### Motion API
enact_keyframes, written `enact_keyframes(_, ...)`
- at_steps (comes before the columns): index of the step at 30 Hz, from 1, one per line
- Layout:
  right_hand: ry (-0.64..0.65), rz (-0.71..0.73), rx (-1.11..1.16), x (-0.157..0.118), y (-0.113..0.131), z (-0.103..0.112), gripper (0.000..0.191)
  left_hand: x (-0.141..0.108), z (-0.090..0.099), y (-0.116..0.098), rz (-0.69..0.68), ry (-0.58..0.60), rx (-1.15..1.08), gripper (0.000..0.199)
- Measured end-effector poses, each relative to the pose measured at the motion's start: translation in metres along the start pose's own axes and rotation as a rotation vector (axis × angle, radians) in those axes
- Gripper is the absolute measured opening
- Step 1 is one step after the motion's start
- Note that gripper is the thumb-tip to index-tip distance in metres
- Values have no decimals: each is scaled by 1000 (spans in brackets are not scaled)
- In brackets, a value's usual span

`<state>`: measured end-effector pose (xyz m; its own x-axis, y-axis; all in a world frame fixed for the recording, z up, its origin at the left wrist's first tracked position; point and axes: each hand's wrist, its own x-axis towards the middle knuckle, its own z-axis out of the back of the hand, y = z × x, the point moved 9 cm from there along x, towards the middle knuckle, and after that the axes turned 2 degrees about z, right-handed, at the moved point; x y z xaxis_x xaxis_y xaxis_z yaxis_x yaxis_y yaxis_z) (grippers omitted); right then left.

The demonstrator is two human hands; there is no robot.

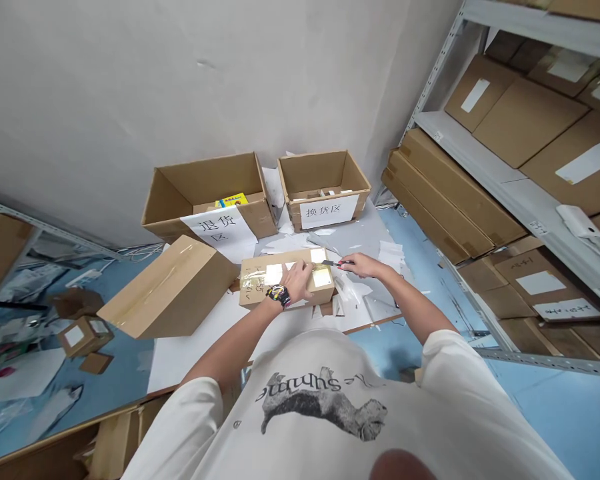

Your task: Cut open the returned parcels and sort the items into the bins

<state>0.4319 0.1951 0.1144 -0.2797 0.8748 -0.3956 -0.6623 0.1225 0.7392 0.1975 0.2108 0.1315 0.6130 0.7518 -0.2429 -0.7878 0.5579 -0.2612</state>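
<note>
A long cardboard box (255, 267) lies on the table in front of me, with clear tape, white labels and handwriting on it. My left hand (294, 281), a watch at its wrist, rests on the top of this box with the fingers spread. At the box's right end, my right hand (361, 265) is closed round a utility knife (336, 264). The blade points left and reaches the taped, labelled end of the box. From this view I cannot tell how deep the tip sits.
Two open cartons with paper signs, a larger one (210, 180) and a smaller one (325, 177), stand against the wall. A closed carton (175, 287) is tilted at the left. Paper scraps (353, 293) litter the table's right part. Loaded shelving (510, 173) rises at the right.
</note>
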Motion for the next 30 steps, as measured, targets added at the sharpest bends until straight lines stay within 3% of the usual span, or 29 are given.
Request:
enact_keyframes(3, 47, -17, 48, 5, 0, -6, 52, -1, -2, 1, -5, 0, 3, 102)
enact_keyframes(8, 231, -60, 92, -5, -7, -9, 56, -6, -6, -1, -35, -6, 13, 99)
enact_keyframes(12, 226, -99, 82, -3, -6, -7, 57, -6, -7, -1, -49, -17, 9, 98)
enact_keyframes(17, 223, -68, 59, 5, 9, -19, 55, 1, -1, 5, -49, -21, -2, 100)
enact_keyframes(20, 342, -72, 64, -12, 5, -32, 51, 7, 5, 8, -42, -37, -24, 104)
enact_keyframes(22, 350, -95, 85, -30, -6, -31, 53, 10, 7, 8, -35, -50, -44, 104)
enact_keyframes(25, 130, -132, 186, -51, -27, -11, 54, 13, 6, 4, -20, -88, -69, 101)
enact_keyframes(28, -259, -220, 399, -63, -48, 14, 51, 12, 6, -1, 4, -176, -121, 96)
enact_keyframes(30, -498, -266, 550, -64, -52, 18, 60, 9, 6, -6, -21, -245, -200, 93)
